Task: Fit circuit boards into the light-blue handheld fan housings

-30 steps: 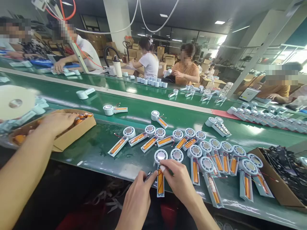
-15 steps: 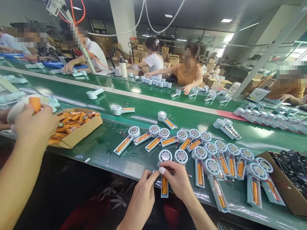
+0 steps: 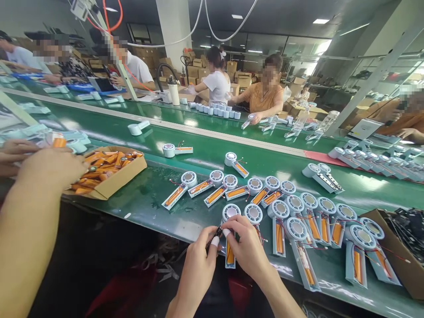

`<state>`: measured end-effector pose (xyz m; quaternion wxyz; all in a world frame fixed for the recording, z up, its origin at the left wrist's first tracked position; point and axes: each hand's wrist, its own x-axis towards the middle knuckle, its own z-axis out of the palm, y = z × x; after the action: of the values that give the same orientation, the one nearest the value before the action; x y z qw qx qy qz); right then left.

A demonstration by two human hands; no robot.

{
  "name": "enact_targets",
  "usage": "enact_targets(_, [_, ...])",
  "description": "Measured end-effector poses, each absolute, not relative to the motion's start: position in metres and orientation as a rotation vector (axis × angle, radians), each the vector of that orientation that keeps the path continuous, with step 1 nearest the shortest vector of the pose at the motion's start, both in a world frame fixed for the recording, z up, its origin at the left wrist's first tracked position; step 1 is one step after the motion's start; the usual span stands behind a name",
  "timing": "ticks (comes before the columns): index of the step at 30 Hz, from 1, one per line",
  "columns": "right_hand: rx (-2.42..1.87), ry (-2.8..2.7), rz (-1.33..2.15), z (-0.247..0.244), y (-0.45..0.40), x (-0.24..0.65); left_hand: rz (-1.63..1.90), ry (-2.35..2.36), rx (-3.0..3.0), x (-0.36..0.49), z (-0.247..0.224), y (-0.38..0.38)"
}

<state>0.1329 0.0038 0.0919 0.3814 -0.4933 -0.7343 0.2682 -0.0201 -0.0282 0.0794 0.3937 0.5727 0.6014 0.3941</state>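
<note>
The person's left hand (image 3: 200, 251), at the lower centre of the frame, grips a small dark part (image 3: 217, 233) between thumb and fingers. Just beside it, the right hand (image 3: 245, 240) has thumb and fingertips drawn together over the neck of a fan (image 3: 231, 213); whether they pinch anything cannot be told. That fan is at the near edge of the bench (image 3: 145, 212), an orange battery (image 3: 229, 257) in its handle. More fans (image 3: 296, 229) spread to the lower right, up to a box (image 3: 394, 243) of black parts. At the left, a co-worker's hand (image 3: 49, 170) holds an orange piece (image 3: 59, 142) beside a carton (image 3: 126, 181) of orange batteries. Across the bench, people (image 3: 265, 99) line the upper part of the frame.
</note>
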Motion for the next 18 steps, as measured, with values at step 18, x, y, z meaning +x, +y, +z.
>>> enact_targets(18, [-1.364,-1.815,0.693,0.090,0.003,0.130,1.252,1.583,1.455,-0.007,0.073,-0.031])
